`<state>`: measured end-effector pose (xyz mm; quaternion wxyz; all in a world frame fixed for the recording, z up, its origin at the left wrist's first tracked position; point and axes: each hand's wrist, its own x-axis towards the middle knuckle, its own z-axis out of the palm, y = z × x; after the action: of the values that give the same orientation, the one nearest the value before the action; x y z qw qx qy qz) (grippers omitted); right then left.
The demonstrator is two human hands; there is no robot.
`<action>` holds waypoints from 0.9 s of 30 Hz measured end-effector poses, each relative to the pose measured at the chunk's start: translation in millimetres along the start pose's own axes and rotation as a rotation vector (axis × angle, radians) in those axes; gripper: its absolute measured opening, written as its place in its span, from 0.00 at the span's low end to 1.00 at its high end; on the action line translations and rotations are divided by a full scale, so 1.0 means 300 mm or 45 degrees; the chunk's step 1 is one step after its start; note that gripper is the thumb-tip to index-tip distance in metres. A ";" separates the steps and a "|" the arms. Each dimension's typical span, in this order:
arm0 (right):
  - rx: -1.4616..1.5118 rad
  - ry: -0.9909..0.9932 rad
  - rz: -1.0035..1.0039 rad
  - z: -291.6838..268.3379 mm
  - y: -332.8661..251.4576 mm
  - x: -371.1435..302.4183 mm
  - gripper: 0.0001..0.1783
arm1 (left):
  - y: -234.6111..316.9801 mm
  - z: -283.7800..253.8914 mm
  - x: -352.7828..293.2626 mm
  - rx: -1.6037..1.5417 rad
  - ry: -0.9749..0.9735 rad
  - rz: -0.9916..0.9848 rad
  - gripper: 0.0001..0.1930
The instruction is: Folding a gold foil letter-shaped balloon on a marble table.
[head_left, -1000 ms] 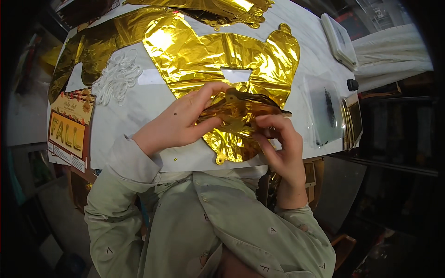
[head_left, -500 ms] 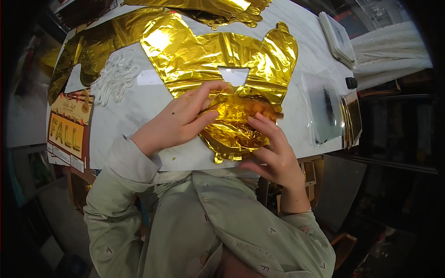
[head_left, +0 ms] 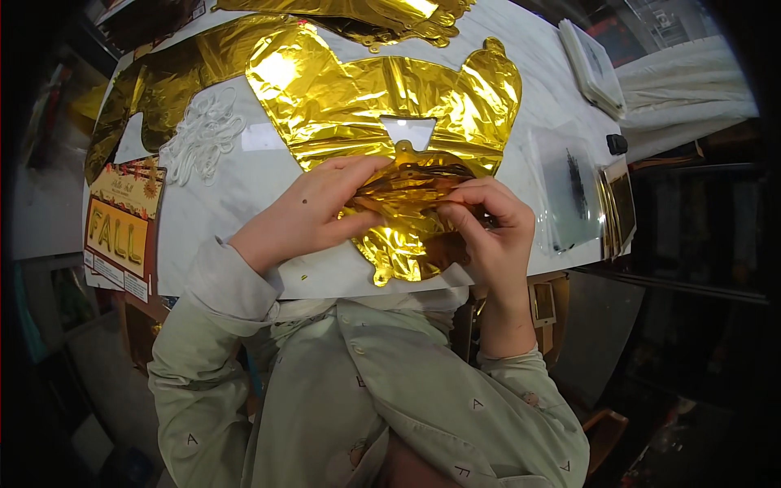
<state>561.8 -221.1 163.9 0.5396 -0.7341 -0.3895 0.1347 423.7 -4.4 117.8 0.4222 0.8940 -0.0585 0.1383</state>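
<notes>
A flat, uninflated gold foil balloon (head_left: 374, 93) lies in front of me, shaped like a letter with a small cut-out window. Its near part is folded and bunched into several crinkled layers close to the table's front edge. My left hand (head_left: 313, 203) is on the left side of that bunch, thumb below and fingers above, gripping the foil. At the bunch's right side my right hand (head_left: 496, 220) pinches the foil between thumb and fingers. A small tab of the balloon hangs at the near edge.
Another flat gold foil balloon (head_left: 183, 69) lies at the left, and more gold foil (head_left: 366, 24) at the far edge. White string (head_left: 207, 134) sits in a loose tangle beside a printed card pack (head_left: 122, 228). Clear plastic sleeves (head_left: 565, 195) and a white stack (head_left: 592, 69) are on the right.
My right hand has closed from loosely spread fingers into a pinch on the foil and moved slightly up and right. The bunched layers are now gathered between both hands.
</notes>
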 end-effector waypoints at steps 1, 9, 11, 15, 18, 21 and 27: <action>-0.043 -0.002 -0.094 0.002 0.000 0.003 0.03 | -0.003 0.003 0.003 -0.027 0.001 -0.030 0.32; -0.567 0.133 -0.796 -0.068 -0.003 -0.128 0.16 | 0.021 -0.010 0.013 -0.133 0.002 -0.174 0.19; -0.542 -0.364 -0.751 -0.073 -0.026 -0.107 0.27 | 0.031 -0.012 0.012 -0.113 -0.009 -0.209 0.20; -0.608 -0.468 -0.602 -0.037 0.014 -0.101 0.21 | 0.037 0.011 0.022 -0.325 0.139 -0.151 0.23; -0.612 -0.445 -0.535 -0.040 0.021 -0.089 0.17 | 0.051 0.007 0.031 -0.494 0.131 -0.162 0.29; -0.486 -0.461 -0.323 -0.037 0.027 -0.019 0.10 | 0.016 0.001 0.040 -0.436 0.225 0.053 0.25; -0.311 -0.344 0.061 0.011 0.064 0.013 0.10 | 0.049 -0.049 0.043 -0.167 -0.234 -0.074 0.12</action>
<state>570.4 -218.3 146.2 0.3857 -0.7786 -0.4543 0.1966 429.9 -2.2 141.3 0.4763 0.8747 -0.0801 0.0393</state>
